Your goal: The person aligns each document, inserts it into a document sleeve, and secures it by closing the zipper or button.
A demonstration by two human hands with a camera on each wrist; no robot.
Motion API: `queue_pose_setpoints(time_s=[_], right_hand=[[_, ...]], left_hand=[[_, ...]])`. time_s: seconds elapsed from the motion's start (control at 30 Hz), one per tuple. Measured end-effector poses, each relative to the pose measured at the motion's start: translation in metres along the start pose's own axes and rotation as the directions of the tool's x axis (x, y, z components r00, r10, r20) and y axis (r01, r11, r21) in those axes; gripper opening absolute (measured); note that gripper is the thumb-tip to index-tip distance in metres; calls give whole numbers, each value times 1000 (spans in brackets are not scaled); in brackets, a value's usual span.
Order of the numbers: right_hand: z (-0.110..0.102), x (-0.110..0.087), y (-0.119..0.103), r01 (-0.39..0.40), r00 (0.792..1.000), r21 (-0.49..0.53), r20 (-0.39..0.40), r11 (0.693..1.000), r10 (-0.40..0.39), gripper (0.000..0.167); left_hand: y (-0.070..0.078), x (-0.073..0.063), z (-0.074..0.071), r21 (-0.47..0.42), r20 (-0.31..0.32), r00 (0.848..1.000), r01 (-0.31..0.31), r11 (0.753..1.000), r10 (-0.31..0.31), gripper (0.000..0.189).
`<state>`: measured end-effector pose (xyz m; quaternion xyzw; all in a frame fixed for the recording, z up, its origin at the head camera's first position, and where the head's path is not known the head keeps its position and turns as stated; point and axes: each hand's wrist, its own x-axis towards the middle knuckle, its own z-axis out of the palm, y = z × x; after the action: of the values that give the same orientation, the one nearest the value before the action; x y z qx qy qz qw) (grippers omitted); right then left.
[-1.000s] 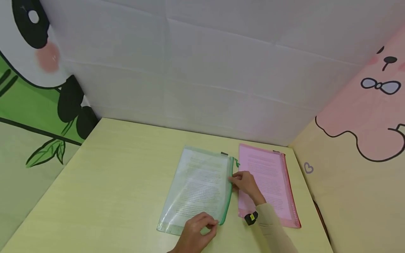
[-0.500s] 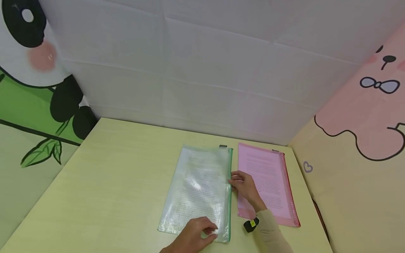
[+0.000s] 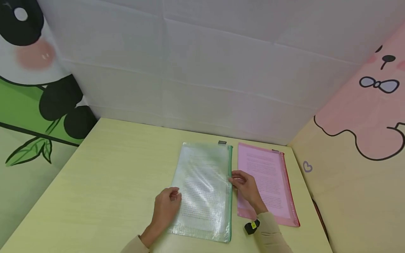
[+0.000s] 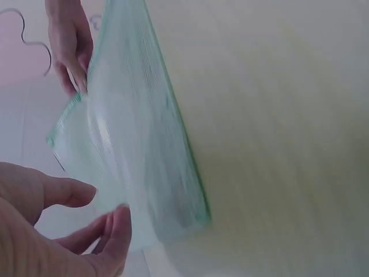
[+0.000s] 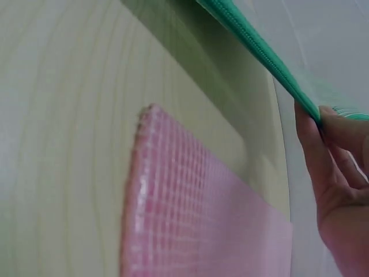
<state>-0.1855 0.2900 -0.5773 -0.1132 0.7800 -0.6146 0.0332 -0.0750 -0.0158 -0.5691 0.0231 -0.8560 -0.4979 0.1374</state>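
A clear green zip folder [image 3: 205,196] holds a printed sheet, with its green zipper edge [image 5: 259,49] on the right. My right hand [image 3: 247,189] pinches that edge between thumb and fingers, and the right wrist view shows the edge raised off the table. At the folder's left side is my left hand [image 3: 166,207]. In the left wrist view its thumb and fingertips [image 4: 121,216] stand apart, with a gap between them, close to the folder. A pink zip folder [image 3: 265,184], also with a printed sheet inside, lies to the right, partly behind my right hand.
Both folders are on a pale yellow table [image 3: 110,182]. A white wall covering [image 3: 202,77] rises at the back. Cartoon-printed panels flank the table, a pink bear figure [image 3: 357,112] on the right one. A black device [image 3: 251,227] is on my right wrist.
My left hand has moved from the folder's lower right corner to its left side. The green folder's zipper edge has straightened and its lower right corner has come nearer. My right hand keeps its pinch.
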Motion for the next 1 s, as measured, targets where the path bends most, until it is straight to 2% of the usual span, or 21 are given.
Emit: queue_pose_setpoints(time_s=[0.13, 0.27, 0.43, 0.67, 0.77, 1.0], right_hand=[[-2, -1, 0, 34, 999, 12, 3, 999, -34, 29], [-3, -1, 0, 65, 998, 31, 4, 997, -65, 28], [-3, -1, -4, 109, 994, 39, -17, 993, -108, 27], [0, 3, -10, 151, 988, 72, -44, 986, -148, 25], [1, 6, -13, 140, 988, 85, -74, 987, -134, 25], [5, 19, -16, 54, 985, 104, -171, 993, -35, 28]], left_hand=[[-11, 15, -9, 23, 14, 997, 73, 997, -74, 30], [-18, 27, -12, 25, 18, 991, 133, 991, -133, 34], [-22, 39, -13, -10, 21, 989, 148, 989, -148, 33], [-30, 57, -14, -2, 42, 989, 145, 989, -144, 20], [-32, 64, -13, -19, 49, 984, 174, 985, -173, 17], [-33, 80, -16, -92, 56, 976, 214, 972, -210, 14]])
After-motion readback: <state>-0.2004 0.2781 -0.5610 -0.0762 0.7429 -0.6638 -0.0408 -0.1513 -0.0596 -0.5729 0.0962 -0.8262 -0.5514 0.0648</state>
